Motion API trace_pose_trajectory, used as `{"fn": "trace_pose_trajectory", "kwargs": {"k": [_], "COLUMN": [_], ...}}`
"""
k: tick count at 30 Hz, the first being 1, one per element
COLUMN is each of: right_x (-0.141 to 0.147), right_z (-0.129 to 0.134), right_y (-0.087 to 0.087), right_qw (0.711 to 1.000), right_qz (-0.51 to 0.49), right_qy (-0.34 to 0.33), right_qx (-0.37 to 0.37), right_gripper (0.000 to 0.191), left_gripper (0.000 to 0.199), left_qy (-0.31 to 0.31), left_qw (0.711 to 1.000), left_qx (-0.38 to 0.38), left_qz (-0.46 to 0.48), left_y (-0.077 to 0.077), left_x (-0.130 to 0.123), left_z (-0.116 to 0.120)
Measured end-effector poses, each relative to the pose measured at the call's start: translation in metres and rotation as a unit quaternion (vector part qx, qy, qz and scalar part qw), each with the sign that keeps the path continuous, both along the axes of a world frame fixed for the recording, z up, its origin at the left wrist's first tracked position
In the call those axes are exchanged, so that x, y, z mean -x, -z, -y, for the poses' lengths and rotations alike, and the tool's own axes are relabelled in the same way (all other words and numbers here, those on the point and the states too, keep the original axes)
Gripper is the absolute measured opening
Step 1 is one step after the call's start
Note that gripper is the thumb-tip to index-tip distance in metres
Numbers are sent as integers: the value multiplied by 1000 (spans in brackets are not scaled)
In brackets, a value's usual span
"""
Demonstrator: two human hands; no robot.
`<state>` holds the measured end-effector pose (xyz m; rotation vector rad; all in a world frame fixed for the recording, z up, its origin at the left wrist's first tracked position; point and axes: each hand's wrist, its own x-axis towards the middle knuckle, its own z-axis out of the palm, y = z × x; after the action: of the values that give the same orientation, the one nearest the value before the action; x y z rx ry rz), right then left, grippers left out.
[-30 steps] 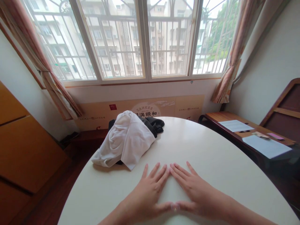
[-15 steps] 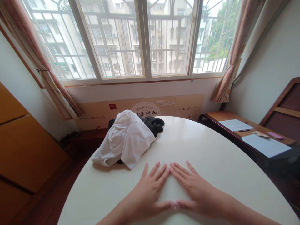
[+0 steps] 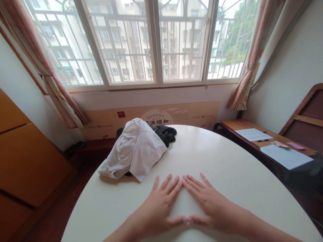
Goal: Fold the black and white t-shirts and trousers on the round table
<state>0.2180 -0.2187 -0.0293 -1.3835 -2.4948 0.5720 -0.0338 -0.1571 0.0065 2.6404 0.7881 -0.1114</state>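
Both my hands lie palm down on a round white table, fingers stretched out and holding nothing. My left hand and my right hand touch at the index fingertips and thumb tips, framing a triangle of tabletop. Beyond my left hand, at the table's left edge, rests a crumpled white cloth. Black cloth shows behind and under it, partly hidden.
A side table on the right bears papers, a pen and a pink item. Beside it stands a brown chair. Wooden cabinet at left; barred window and curtains behind.
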Motion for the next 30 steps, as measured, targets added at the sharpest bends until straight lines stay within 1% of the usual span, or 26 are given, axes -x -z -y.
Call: {"fn": "trace_pose_trajectory", "kwargs": {"k": [7, 10, 12, 13, 15, 17, 18, 19, 20, 22, 23, 24, 25, 27, 29, 30], "right_x": [1, 2, 3, 3, 5, 7, 8, 8, 9, 9, 9, 9, 9, 9, 8, 7], "right_z": [0, 1, 2, 2, 1, -1, -2, -3, -5, -7, -7, -8, -9, -9, -10, -10], "right_y": [-3, -3, -3, -3, -2, 0, 1, 2, 4, 7, 9, 9, 10, 9, 7, 7], "right_qw": [1000, 1000, 1000, 999, 995, 985, 978, 971, 966, 961, 961, 961, 962, 961, 958, 954], "right_qz": [8, 6, -6, -16, -51, -106, -138, -166, -189, -209, -208, -205, -200, -198, -213, -226], "right_qy": [9, 17, 19, 23, 34, 48, 55, 61, 67, 80, 86, 91, 97, 106, 122, 134], "right_qx": [15, 3, -16, -31, -75, -125, -145, -158, -164, -162, -160, -160, -161, -159, -148, -142], "right_gripper": [97, 97, 93, 86, 60, 29, 18, 14, 15, 23, 28, 34, 40, 48, 49, 47], "left_gripper": [99, 99, 98, 94, 77, 56, 49, 43, 38, 31, 30, 30, 35, 51, 64, 64], "left_qy": [0, 0, 1, -2, -23, -67, -92, -116, -141, -195, -228, -264, -303, -383, -442, -463], "left_qw": [1000, 1000, 1000, 1000, 998, 992, 985, 974, 960, 924, 904, 883, 865, 836, 821, 818], "left_qx": [1, -1, -4, -7, -18, -41, -58, -80, -106, -169, -203, -239, -270, -300, -284, -264], "left_qz": [9, 17, 24, 28, 47, 98, 136, 177, 218, 283, 300, 304, 294, 255, 224, 215], "left_y": [2, 4, 5, 5, 4, -1, -5, -12, -20, -41, -54, -66, -77, -94, -100, -99], "left_x": [1, 1, 1, 0, -1, 0, 2, 4, 6, 13, 17, 21, 25, 33, 38, 40], "left_z": [-1, -2, -2, -2, -3, -7, -12, -19, -29, -56, -73, -90, -107, -138, -160, -167]}}
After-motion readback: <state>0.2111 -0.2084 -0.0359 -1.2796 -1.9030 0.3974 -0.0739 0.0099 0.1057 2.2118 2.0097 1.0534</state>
